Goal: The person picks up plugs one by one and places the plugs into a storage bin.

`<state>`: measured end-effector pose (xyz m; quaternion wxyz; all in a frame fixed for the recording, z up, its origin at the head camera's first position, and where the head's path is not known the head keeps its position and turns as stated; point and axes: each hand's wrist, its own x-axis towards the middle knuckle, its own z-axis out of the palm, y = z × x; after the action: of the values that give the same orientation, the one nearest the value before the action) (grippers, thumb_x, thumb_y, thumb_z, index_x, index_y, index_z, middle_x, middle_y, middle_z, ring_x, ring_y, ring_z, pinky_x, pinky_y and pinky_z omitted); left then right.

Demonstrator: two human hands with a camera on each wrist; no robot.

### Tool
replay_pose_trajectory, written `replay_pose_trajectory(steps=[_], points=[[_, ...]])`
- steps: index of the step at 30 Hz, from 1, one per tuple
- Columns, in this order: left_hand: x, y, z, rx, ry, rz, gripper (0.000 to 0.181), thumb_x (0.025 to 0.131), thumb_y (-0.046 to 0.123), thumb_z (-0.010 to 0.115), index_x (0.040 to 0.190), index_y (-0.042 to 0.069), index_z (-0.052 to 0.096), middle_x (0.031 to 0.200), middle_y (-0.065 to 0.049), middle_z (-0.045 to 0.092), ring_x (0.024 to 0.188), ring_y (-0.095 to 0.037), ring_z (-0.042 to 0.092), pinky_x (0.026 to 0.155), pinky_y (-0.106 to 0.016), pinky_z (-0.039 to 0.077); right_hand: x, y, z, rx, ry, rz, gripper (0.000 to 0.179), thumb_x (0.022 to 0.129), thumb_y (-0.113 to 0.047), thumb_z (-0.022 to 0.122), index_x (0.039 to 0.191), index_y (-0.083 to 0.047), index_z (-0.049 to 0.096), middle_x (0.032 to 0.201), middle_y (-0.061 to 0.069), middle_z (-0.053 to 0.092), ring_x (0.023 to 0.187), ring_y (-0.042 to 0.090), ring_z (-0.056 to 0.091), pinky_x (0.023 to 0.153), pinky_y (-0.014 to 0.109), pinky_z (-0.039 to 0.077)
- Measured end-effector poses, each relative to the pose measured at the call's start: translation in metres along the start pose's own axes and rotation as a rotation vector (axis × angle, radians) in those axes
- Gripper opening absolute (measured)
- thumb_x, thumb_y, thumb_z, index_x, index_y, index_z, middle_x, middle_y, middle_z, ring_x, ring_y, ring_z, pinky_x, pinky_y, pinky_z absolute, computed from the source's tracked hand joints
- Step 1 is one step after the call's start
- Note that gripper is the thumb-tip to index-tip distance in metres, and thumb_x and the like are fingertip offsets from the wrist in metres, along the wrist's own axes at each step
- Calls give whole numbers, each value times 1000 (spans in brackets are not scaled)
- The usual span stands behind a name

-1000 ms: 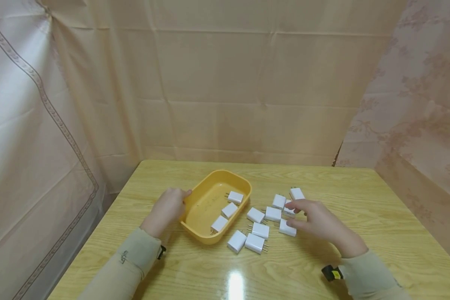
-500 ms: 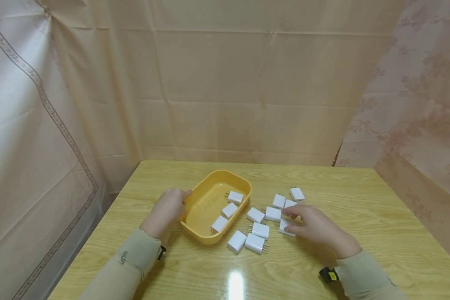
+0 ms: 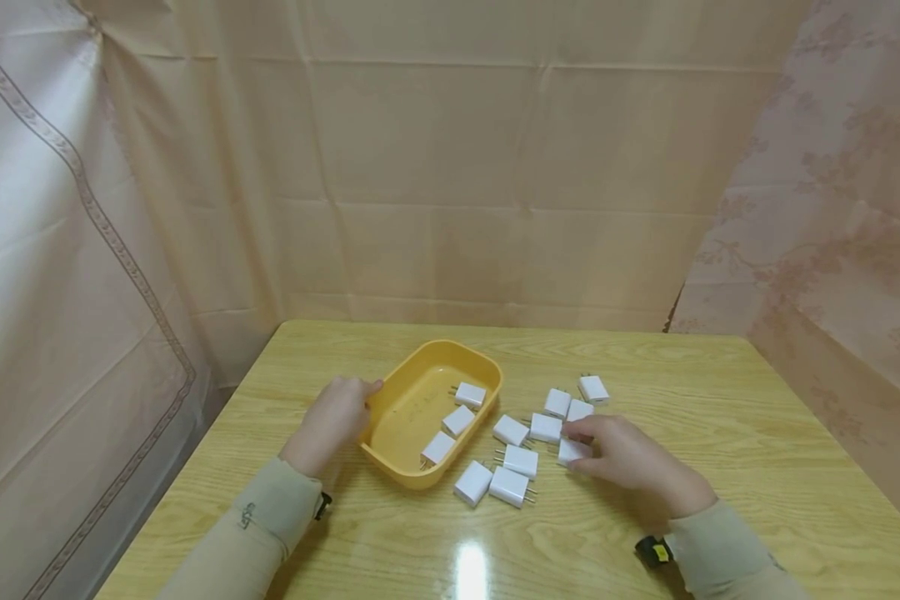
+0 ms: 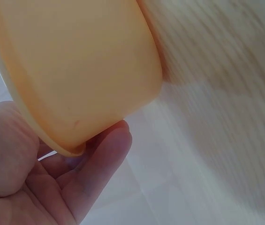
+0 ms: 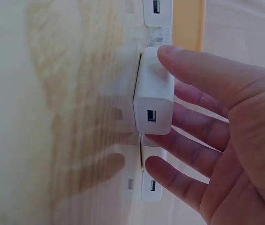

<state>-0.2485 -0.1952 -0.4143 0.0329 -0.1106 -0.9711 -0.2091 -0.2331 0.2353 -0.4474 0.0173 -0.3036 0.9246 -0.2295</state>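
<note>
My left hand (image 3: 335, 423) grips the left rim of a yellow plastic basin (image 3: 401, 475), thumb inside. In the left wrist view its fingers (image 4: 109, 154) curl under the rim, against the outer wall. Three white USB chargers (image 3: 459, 420) lie inside along the basin's right wall. Right of the basin, my right hand (image 3: 630, 458) pinches a white USB charger (image 5: 155, 89) that sits on the table, thumb on the near side and fingers on the far side. Its USB port faces the wrist camera. The fingers partly hide neighbouring chargers.
Several more white chargers lie loose on the wooden table (image 3: 720, 417), among them a nearby pair (image 3: 510, 486) and one at the far right (image 3: 593, 388). Their metal prongs point various ways. Cloth curtains (image 3: 450, 167) hang behind and beside the table.
My right hand has moved slightly left and down onto the nearest charger, its fingers closing round it. The left hand and basin have stayed in place.
</note>
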Motion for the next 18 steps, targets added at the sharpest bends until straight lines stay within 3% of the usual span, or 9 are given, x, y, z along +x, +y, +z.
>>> replay_pose_trajectory(steps=[8, 18], points=[[0, 0, 0, 0, -3, 3, 49, 88, -14, 57, 134, -1, 63, 130, -22, 64, 52, -13, 34, 44, -24, 36, 0, 1, 2, -1, 4, -8, 42, 84, -24, 85, 119, -5, 73, 114, 1, 72, 95, 10, 61, 83, 35, 54], [-1, 0, 1, -5, 4, 4, 48, 89, -13, 58, 134, 0, 64, 129, -21, 65, 51, -13, 34, 44, -24, 36, 0, 0, 1, -8, -10, 9, 41, 85, -23, 84, 121, -5, 73, 114, 1, 72, 93, 7, 59, 81, 33, 54]])
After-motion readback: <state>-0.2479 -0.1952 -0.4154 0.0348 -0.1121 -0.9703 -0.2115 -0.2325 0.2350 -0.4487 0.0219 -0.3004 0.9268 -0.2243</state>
